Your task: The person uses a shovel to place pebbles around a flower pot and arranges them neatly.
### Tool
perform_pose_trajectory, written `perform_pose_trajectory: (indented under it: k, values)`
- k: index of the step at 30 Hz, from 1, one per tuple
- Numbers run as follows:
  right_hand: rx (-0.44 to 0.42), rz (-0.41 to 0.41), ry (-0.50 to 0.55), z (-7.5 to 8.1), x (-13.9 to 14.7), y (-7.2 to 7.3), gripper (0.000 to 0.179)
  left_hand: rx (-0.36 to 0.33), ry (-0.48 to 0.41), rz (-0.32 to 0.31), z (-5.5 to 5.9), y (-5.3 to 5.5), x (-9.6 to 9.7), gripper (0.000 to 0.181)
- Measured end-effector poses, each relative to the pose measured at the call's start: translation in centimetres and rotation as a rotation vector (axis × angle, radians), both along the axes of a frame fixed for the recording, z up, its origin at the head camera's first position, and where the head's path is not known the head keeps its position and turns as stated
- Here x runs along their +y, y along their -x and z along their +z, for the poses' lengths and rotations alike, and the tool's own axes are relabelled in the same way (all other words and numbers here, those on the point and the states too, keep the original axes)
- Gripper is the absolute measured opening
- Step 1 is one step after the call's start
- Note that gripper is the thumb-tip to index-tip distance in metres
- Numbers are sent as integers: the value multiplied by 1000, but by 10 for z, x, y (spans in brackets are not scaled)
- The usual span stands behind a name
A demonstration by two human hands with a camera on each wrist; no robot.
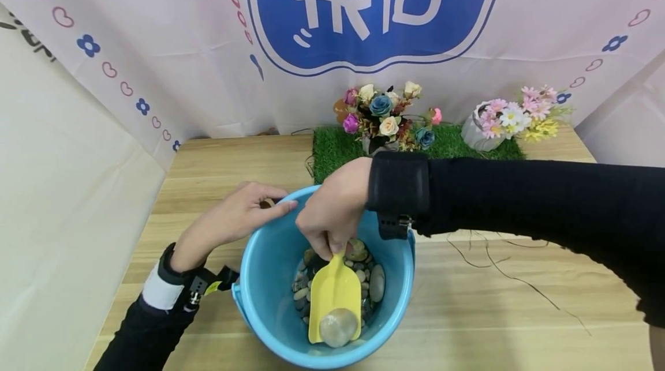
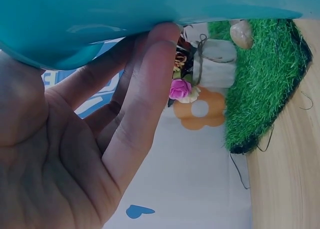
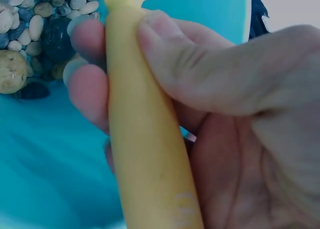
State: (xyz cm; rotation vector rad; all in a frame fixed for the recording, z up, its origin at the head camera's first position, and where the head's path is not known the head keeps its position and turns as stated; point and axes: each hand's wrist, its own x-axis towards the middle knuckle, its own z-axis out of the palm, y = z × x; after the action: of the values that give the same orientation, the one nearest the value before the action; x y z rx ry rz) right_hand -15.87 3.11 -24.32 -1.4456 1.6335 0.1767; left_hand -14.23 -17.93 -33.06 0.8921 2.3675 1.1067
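A light-blue bucket (image 1: 250,302) stands on the wooden table with many pebbles (image 1: 377,283) at its bottom. My right hand (image 1: 332,206) reaches down inside it, fingers and thumb wrapped round the handle of a yellow toy shovel (image 1: 335,284). One large pale round stone (image 1: 339,326) lies on the shovel's blade, above the pebbles. In the right wrist view the yellow handle (image 3: 145,124) runs between thumb and fingers. My left hand (image 1: 236,215) holds the bucket's rim at the far left, thumb over the edge; the left wrist view shows its fingers (image 2: 142,94) against the outer wall.
Behind the bucket lies a green turf mat (image 1: 332,149) bearing a pot of mixed artificial flowers (image 1: 387,114) and a white pot of pink and white flowers (image 1: 485,128). Dark thin strands (image 1: 519,281) lie on the table (image 1: 519,325) at right. A printed cloth (image 1: 197,71) hangs behind.
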Motion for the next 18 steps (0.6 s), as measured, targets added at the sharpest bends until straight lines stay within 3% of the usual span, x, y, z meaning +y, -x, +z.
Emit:
perform_pose_trajectory:
  k: [7,18]
  values:
    - [-86,-49,-27,0,8,8,24,-30,-12,-7,0,0,-1,24]
    - [-170,-92,-44,6,17,15,25,-9,-7,-10,0,0,-1,24]
